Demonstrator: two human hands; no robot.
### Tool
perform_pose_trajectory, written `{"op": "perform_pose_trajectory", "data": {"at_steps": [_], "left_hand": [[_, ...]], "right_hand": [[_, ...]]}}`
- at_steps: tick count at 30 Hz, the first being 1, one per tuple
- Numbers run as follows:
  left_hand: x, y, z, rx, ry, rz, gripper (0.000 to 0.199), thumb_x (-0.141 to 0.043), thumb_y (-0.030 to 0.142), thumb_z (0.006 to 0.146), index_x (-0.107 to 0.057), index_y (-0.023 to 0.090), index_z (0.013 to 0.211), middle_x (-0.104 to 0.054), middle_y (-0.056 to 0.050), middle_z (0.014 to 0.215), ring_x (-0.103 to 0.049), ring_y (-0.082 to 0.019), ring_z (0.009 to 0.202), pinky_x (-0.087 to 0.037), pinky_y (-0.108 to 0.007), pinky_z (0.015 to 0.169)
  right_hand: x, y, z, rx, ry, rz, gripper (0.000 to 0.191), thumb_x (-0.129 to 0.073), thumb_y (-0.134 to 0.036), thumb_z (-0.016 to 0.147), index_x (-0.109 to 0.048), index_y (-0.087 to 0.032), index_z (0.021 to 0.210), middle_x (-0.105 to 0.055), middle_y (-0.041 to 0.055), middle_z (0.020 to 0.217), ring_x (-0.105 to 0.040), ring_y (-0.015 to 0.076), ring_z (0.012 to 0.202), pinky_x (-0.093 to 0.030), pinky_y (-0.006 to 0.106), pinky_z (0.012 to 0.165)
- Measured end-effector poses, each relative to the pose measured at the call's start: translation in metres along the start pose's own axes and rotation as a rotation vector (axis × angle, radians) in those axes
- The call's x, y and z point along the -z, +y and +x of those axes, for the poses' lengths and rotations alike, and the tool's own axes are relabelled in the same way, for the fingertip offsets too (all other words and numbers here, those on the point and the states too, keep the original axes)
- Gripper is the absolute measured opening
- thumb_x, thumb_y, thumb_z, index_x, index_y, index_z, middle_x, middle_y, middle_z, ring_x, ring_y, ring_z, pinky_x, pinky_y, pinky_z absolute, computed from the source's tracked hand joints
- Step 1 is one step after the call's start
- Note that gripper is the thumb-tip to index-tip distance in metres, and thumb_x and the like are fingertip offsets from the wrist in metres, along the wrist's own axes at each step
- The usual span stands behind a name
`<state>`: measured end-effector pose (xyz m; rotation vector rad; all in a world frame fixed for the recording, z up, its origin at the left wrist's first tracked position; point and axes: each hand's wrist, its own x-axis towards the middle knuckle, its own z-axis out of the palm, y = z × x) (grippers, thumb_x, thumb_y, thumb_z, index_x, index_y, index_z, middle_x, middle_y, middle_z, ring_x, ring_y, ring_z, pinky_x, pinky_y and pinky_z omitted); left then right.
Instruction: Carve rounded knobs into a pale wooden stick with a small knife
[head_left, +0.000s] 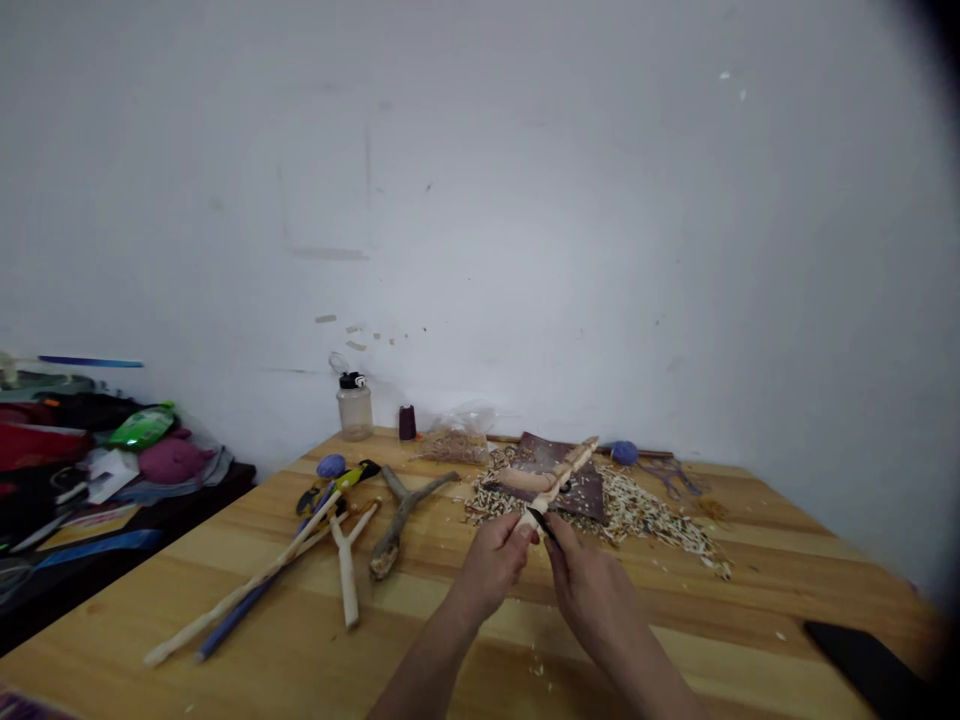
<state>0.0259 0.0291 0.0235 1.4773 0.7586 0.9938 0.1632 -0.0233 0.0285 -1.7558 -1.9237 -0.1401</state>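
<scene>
Well, a peeled pale wooden stick (559,485), slanting up and away from both hands, its far tip over a dark brown leather pad (589,495) near the middle of a light wooden table (787,590). Left hand (491,565) closed around the stick's near end; right hand (592,595) just beside it, closed on a small black knife (541,522), the dark blade against the wood. Both hands together, close but with no clear view of any contact between them. Under and around the pad, a wide scatter of pale wood shavings (645,510), spreading to the right, with a few stray flakes on the table near the forearms. Just beyond the pad, a round blue object (624,453), and farther right, a thin purple cord (670,478). To the left of the hands, a bark-covered forked branch (397,525), then a peeled forked stick (346,570), a long peeled stick (240,590) and a blue rod (236,615), all lying near a yellow-handled utility knife (349,478). Along the far edge, a plastic water bottle (354,410), a dark spool (407,423) and a clear bag of shavings (454,445), against a white wall. Near right, a black phone (862,665); off the table's left side, a heap of mixed belongings with a pink plush toy (172,460).
</scene>
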Motion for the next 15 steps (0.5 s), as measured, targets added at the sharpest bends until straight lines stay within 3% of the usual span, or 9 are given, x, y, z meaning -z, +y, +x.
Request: {"op": "perform_pose_trajectory", "data": {"at_steps": [3,6,10,15], "left_hand": [[0.0,0.0047,-0.0025,-0.178,0.054,0.36,0.029,-0.045,0.043,0.081,-0.053,0.018,0.07,-0.046,0.002,0.056,-0.039,-0.012,0.053,-0.027,-0.023,0.051],[-0.0005,0.0063,-0.005,-0.271,0.076,0.583,0.024,-0.04,0.034,0.085,-0.057,0.019,0.079,-0.057,-0.004,0.07,-0.049,-0.017,0.066,-0.033,-0.027,0.062],[-0.0016,0.005,-0.0078,-0.3,0.083,0.77,0.025,-0.036,0.031,0.087,-0.058,0.018,0.089,-0.062,-0.01,0.08,-0.055,-0.023,0.075,-0.035,-0.03,0.067],[-0.0019,0.0099,-0.0098,-0.263,0.053,1.056,0.033,-0.029,0.033,0.089,-0.056,0.014,0.093,-0.063,-0.017,0.083,-0.057,-0.03,0.072,-0.034,-0.035,0.062]], "right_hand": [[0.0006,-0.003,-0.0002,-0.028,-0.01,-0.049,0.034,-0.027,-0.03,0.093,-0.047,-0.023,0.12,-0.069,0.0071,0.086,-0.065,0.0188,0.063,-0.034,0.024,0.049],[0.0011,-0.0032,0.001,-0.024,-0.022,-0.04,0.033,-0.026,-0.029,0.093,-0.05,-0.023,0.116,-0.069,0.0075,0.088,-0.065,0.0178,0.064,-0.034,0.023,0.049],[0.0009,-0.0022,0.0028,-0.049,-0.067,-0.021,0.037,-0.025,-0.029,0.093,-0.047,-0.02,0.122,-0.069,0.0078,0.08,-0.065,0.02,0.064,-0.034,0.025,0.05],[0.0054,-0.0032,0.0034,-0.041,-0.069,0.064,0.039,-0.023,-0.027,0.093,-0.043,-0.021,0.127,-0.069,0.0091,0.088,-0.066,0.0221,0.069,-0.037,0.028,0.054]]}}
